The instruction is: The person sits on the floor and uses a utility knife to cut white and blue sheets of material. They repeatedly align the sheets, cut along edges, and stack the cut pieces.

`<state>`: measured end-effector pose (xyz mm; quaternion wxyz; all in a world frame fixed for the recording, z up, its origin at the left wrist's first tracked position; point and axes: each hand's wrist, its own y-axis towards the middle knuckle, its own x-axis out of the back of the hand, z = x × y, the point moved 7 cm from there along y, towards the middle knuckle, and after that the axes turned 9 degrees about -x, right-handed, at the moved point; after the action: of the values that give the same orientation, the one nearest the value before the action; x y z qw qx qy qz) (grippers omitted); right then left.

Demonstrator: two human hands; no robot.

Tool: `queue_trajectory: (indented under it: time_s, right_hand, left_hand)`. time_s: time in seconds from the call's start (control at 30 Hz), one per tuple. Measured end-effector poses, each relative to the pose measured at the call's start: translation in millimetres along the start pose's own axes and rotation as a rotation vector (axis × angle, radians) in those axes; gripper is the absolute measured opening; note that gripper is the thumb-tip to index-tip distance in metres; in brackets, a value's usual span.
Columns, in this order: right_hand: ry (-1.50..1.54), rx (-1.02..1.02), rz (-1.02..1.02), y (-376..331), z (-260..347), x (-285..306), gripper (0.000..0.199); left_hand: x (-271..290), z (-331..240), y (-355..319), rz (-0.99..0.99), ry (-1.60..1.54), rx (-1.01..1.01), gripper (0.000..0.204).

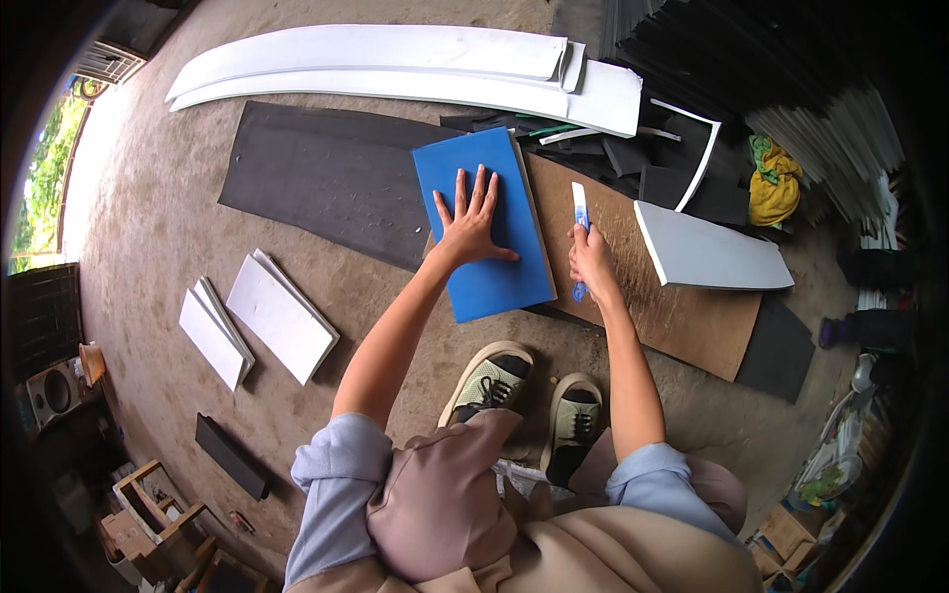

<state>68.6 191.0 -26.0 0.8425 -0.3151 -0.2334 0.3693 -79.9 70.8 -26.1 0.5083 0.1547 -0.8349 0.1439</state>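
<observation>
Blue sheet at twelve o'clock overlaps a scuffed brown board over stained concrete floor, the person's left hand spread upon the sheet, right hand gripping a cutter toward two o'clock, dark stacked sheets farther out.

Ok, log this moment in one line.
left hand: spread on blue board | right hand: holding cutter | brown board: beneath blue board

Solid blue marks the panel, scratch-streaked brown the board, dark grey the sheet; my cutter is blue and white, my sleeves light blue, the long strips white, the rag yellow and green.
</observation>
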Motion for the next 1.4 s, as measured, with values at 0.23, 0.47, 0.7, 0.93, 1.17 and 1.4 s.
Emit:
queue_trajectory:
  time_s: [0.23, 0.47, 0.7, 0.93, 1.17, 1.4]
  right_hand:
    - [-0.194, 0.235, 0.148, 26.2, 18.2, -21.5, 0.032]
    - [-1.038, 0.445, -0.190, 68.6, 115.1, -67.1, 0.030]
    - [-1.127, 0.452, -0.235, 85.2, 129.0, -89.6, 0.034]
    - [-1.232, 0.306, -0.121, 89.5, 136.7, -104.6, 0.029]
    - [-1.136, 0.163, 0.101, 57.9, 49.5, -73.9, 0.024]
    - [-1.179, 0.156, 0.044, -65.9, -38.4, -19.4, 0.030]
  left_hand:
    - [-0.8, -0.1, 1.8, 0.018, -0.004, 0.033, 0.132]
    - [5.7, -2.1, 0.5, -0.031, -0.065, 0.050, 0.130]
    - [7.9, -0.6, -0.8, -0.037, -0.090, 0.055, 0.129]
    - [9.6, 3.3, -4.5, -0.034, -0.084, 0.085, 0.128]
    - [5.5, -1.1, -1.1, -0.049, -0.095, 0.101, 0.127]
    - [2.8, 1.7, 4.4, -0.019, -0.086, 0.139, 0.131]
